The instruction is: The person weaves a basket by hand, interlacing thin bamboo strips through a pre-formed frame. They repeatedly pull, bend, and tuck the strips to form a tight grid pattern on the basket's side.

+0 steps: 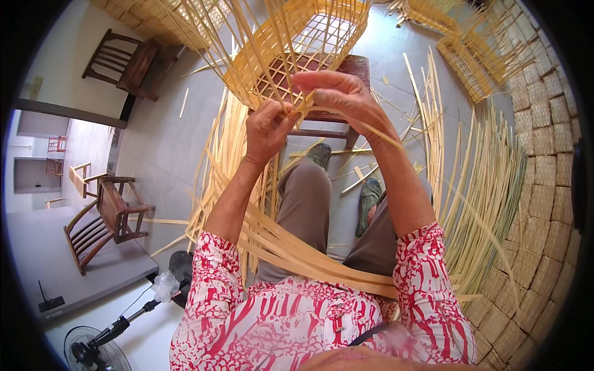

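Observation:
A half-woven bamboo basket (303,37) rests on a dark wooden stool (346,68) in front of me, with loose strip ends sticking out of its rim. My left hand (267,127) pinches thin bamboo strips at the basket's near edge. My right hand (337,96) curls over the same edge, its fingers closed on a strip. Long flat bamboo strips (297,247) run across my lap under both forearms. My feet in green shoes (369,201) show below the stool.
Bundles of bamboo strips (489,185) lie on the floor at right beside stacked woven mats (547,173). More unfinished baskets (476,55) sit at the back. Wooden chairs (105,219) stand at left, another chair (133,62) farther back, and a fan (93,349) at lower left.

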Demonstrator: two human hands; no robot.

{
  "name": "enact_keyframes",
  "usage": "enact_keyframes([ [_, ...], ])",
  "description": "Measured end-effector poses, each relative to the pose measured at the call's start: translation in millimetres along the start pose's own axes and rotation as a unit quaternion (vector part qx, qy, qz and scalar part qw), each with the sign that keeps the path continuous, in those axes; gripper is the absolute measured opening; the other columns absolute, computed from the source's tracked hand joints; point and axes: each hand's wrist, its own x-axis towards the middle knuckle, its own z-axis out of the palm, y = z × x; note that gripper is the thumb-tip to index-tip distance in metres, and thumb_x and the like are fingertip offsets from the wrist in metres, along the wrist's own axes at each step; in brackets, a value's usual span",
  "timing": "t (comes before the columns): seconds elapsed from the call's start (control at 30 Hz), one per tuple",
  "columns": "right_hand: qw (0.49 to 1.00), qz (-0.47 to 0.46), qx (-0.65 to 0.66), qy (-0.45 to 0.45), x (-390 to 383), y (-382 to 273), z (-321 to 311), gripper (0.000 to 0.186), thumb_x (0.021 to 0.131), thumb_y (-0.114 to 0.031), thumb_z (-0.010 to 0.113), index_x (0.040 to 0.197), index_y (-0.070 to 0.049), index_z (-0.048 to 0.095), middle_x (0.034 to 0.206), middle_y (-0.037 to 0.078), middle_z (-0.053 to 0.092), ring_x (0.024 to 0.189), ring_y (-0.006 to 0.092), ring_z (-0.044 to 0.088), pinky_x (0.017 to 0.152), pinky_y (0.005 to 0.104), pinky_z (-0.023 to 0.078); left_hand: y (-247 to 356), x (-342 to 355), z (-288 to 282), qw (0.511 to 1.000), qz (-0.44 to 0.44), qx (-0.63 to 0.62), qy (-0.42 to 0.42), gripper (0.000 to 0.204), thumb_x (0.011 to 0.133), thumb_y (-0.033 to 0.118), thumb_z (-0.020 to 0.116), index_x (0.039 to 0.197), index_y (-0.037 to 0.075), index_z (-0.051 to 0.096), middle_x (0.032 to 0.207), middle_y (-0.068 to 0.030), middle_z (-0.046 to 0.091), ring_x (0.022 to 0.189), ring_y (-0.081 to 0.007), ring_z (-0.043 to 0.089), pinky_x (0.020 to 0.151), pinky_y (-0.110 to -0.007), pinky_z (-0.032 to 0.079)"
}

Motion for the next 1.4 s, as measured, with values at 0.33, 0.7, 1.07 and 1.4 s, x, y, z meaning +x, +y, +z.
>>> enact_keyframes([
  [0.33,0.992,-0.038,-0.075,0.095,-13,23,8,0.031,0.105,-0.032,0.059,0.099,-0.002,0.065,0.097,0.004,0.064,0.083,0.0085,0.059,0.072,0.0236,0.050,-4,-2,4,0.999,0.023,0.008,0.020,0.013,0.089,0.007,0.078,0.100,0.002,0.072,0.082,-0.0018,0.061,0.068,-0.0083,0.058,0.063,-0.024,0.047],
  [0.7,0.940,-0.102,-0.282,0.161,3,23,-8,0.031,0.101,-0.027,0.064,0.114,0.000,0.059,0.113,0.010,0.059,0.096,0.0155,0.058,0.084,0.0306,0.050,-9,0,10,0.996,0.041,0.014,0.081,0.012,0.090,0.009,0.078,0.098,0.003,0.072,0.079,-0.0057,0.061,0.066,-0.0139,0.060,0.061,-0.027,0.048],
  [1.07,0.889,0.015,0.288,0.357,-11,19,9,0.026,0.109,-0.030,0.045,0.106,-0.005,0.052,0.101,0.012,0.059,0.093,0.0250,0.062,0.082,0.0490,0.061,-8,3,11,0.991,0.057,0.074,0.098,0.012,0.091,0.012,0.077,0.090,0.003,0.069,0.072,-0.0074,0.058,0.060,-0.0174,0.059,0.055,-0.030,0.046],
  [1.4,0.962,-0.059,-0.019,0.267,-23,12,8,0.048,0.102,-0.050,0.057,0.101,-0.003,0.061,0.098,0.009,0.059,0.095,0.0181,0.059,0.070,0.0322,0.058,-14,9,-4,0.999,-0.013,0.044,-0.003,0.021,0.085,0.021,0.084,0.091,0.003,0.075,0.074,-0.0049,0.067,0.062,-0.0142,0.063,0.057,-0.028,0.049],
])
